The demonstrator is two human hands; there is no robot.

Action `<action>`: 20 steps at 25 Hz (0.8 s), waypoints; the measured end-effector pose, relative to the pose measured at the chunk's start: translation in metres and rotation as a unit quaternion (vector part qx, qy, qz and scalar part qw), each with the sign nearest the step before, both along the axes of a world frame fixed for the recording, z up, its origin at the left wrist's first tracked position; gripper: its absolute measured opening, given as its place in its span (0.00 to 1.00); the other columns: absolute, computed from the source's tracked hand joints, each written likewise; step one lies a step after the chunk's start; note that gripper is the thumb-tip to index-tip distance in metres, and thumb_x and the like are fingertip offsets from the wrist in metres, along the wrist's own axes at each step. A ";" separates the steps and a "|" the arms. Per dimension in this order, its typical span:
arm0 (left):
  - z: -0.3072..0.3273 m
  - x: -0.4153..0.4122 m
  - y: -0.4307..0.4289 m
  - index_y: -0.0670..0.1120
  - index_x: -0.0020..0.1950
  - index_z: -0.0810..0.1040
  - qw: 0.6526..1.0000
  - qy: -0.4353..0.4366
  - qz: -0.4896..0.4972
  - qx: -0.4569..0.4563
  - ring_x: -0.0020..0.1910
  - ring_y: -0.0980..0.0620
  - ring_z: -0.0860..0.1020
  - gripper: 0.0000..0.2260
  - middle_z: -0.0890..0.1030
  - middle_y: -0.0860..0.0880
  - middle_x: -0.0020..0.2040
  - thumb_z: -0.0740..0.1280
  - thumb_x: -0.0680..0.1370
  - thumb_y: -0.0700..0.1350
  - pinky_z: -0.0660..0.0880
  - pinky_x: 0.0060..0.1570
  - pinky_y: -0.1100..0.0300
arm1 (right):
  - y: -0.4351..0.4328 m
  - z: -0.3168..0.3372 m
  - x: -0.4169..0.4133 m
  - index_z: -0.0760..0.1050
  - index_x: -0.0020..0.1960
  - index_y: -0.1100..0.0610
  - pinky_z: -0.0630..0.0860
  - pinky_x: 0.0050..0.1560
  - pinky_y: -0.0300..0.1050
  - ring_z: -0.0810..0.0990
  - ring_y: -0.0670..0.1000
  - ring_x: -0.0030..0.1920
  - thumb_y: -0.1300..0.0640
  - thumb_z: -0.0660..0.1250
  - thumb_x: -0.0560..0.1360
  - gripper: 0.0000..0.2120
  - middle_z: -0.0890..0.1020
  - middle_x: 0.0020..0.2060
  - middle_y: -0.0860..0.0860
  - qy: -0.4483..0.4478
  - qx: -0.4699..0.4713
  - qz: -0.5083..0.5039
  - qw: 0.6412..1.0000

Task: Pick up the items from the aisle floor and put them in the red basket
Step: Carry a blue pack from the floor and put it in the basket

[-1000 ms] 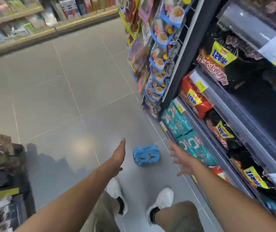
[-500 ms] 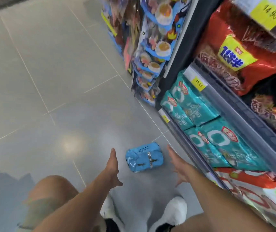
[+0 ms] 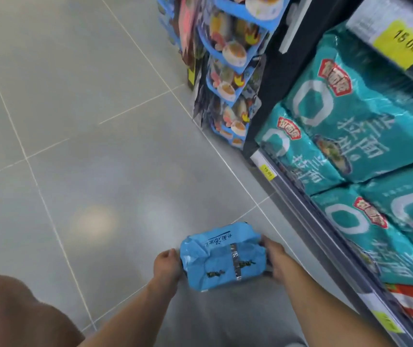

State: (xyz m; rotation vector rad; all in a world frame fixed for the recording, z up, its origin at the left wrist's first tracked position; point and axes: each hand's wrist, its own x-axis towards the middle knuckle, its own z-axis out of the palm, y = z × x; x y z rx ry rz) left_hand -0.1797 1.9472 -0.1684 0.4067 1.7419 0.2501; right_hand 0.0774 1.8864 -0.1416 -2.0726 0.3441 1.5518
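A light blue plastic multipack [image 3: 223, 256] with black print and a silver seam lies on the grey tiled aisle floor [image 3: 87, 146], close to the shelf base. My left hand [image 3: 166, 265] presses against its left end and my right hand [image 3: 276, 257] against its right end, fingers curled around the edges. Whether the pack has left the floor I cannot tell. The red basket is not in view.
A shelf unit [image 3: 308, 214] runs along the right, stocked with teal noodle packs [image 3: 355, 113] and yellow price tags. Hanging snack bags [image 3: 230, 78] fill the rack at the shelf's far end. My bent knee [image 3: 17, 314] is at lower left.
I have crouched lower and closer. Both hands, which hovered open on either side of the blue pack, have closed in and now grip its two ends.
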 end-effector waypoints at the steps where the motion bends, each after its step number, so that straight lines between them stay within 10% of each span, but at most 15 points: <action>1: -0.013 -0.001 -0.001 0.42 0.40 0.76 1.000 -0.010 -0.011 -0.008 0.38 0.46 0.74 0.09 0.77 0.40 0.39 0.61 0.79 0.40 0.72 0.37 0.53 | 0.004 -0.011 0.000 0.79 0.63 0.66 0.80 0.53 0.57 0.84 0.63 0.51 0.50 0.64 0.82 0.20 0.85 0.54 0.63 0.012 0.007 -0.007 1.000; 8: -0.033 0.008 -0.007 0.44 0.39 0.73 0.994 -0.106 -0.011 -0.011 0.41 0.44 0.74 0.06 0.75 0.42 0.40 0.67 0.64 0.42 0.72 0.44 0.46 | 0.003 -0.015 -0.014 0.78 0.52 0.62 0.79 0.26 0.43 0.81 0.59 0.37 0.51 0.52 0.87 0.20 0.84 0.30 0.58 0.075 0.049 -0.021 0.996; 16: 0.082 -0.002 -0.004 0.45 0.38 0.74 0.995 -0.100 0.005 -0.017 0.40 0.43 0.74 0.03 0.75 0.43 0.38 0.66 0.70 0.43 0.73 0.46 0.46 | -0.021 0.099 -0.039 0.77 0.58 0.61 0.83 0.30 0.44 0.87 0.54 0.34 0.51 0.51 0.87 0.19 0.88 0.37 0.56 0.158 0.091 -0.066 0.981; 20: 0.194 -0.007 -0.003 0.42 0.53 0.77 0.995 -0.096 -0.027 -0.013 0.50 0.39 0.79 0.08 0.80 0.40 0.50 0.62 0.80 0.44 0.78 0.54 0.42 | -0.025 0.209 -0.047 0.76 0.59 0.59 0.83 0.34 0.45 0.84 0.57 0.45 0.53 0.51 0.87 0.17 0.88 0.39 0.56 0.168 0.078 -0.063 0.981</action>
